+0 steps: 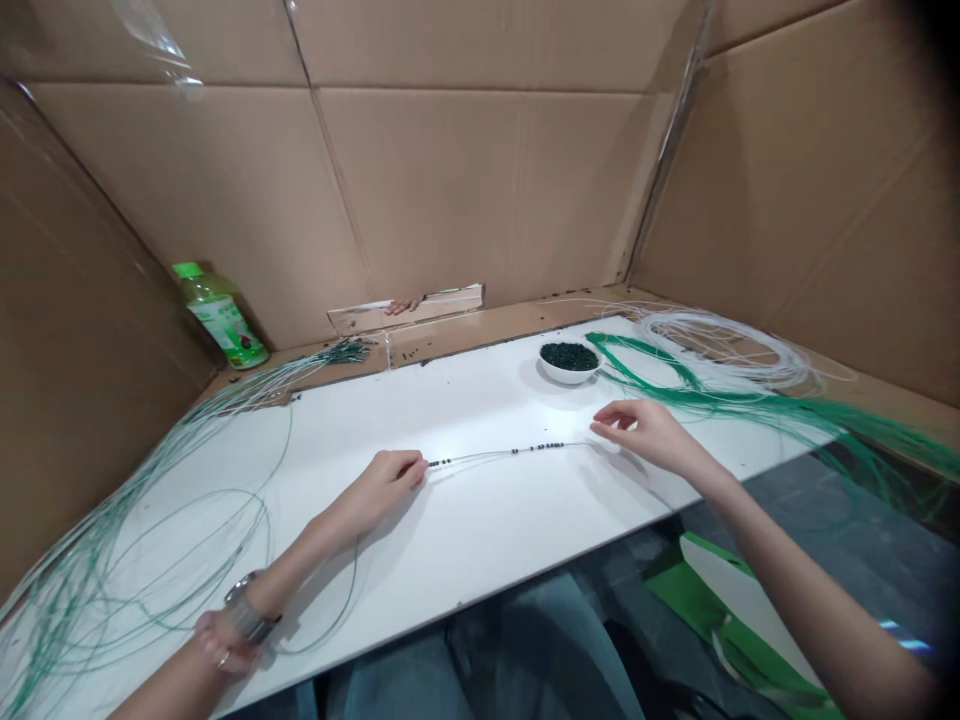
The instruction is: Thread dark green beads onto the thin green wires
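A thin pale strand (480,456) runs nearly level above the white table, with small dark beads (551,445) threaded along it in loose groups. My left hand (394,478) pinches the strand at its left side, next to a few beads. From beneath this hand a greenish length curves down towards the table's front edge. My right hand (645,432) hovers by the strand's right part, thumb and forefinger a little apart, with no bead visible between them. Behind it stands a white bowl (570,375) full of dark green beads.
Bundled green strands (82,570) spread over the left of the white table (480,560). Green threads (750,402) and a coil of white line (787,355) lie at the right. A green-capped bottle (225,325) and a mirror strip (409,308) stand by the cardboard walls (480,180).
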`<state>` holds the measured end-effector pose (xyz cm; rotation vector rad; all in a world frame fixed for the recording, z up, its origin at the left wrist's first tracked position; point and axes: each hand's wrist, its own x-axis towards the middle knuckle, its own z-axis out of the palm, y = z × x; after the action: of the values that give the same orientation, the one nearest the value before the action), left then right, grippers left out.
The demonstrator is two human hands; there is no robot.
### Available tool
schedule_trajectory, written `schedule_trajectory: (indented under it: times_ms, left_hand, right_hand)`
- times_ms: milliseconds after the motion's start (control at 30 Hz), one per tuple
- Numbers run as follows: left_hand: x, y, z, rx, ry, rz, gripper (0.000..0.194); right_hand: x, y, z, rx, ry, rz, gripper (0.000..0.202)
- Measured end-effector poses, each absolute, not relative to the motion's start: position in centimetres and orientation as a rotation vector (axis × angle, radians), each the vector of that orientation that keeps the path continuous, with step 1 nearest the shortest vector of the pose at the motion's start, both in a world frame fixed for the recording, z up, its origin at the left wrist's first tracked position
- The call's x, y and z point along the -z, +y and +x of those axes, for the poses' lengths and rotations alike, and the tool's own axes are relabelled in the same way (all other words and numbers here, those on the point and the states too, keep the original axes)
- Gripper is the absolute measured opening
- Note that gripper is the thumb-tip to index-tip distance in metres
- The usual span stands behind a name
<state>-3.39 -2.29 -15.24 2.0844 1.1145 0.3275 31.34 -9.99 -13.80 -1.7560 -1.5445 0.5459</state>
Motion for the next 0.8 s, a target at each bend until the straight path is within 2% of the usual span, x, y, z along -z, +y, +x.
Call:
schedule_trajectory:
  times_ms: [100, 267, 367, 800]
  left_hand:
    - [15.2, -2.2, -3.8, -0.319, 1.072, 2.098, 0.029]
    - [15.4, -2.0, -4.3, -0.333, 1.013, 2.091, 0.032]
    - [15.8, -2.0, -4.4, -0.329, 1.002, 2.078, 0.033]
    - [15.8, -1.7, -4.5, -0.257, 1.027, 2.097, 0.027]
  right_hand:
    - [12.6, -10.2, 27.2, -0.296, -1.661, -1.697, 0.017]
    - [13.8, -8.6, 16.9, -0.278, -2.12, -1.364, 0.015]
    - [14.9, -7.1, 13.7, -0.254, -2.229, -1.293, 0.014]
    - [16.8, -6.6, 15.8, -0.121, -2.233, -1.432, 0.009]
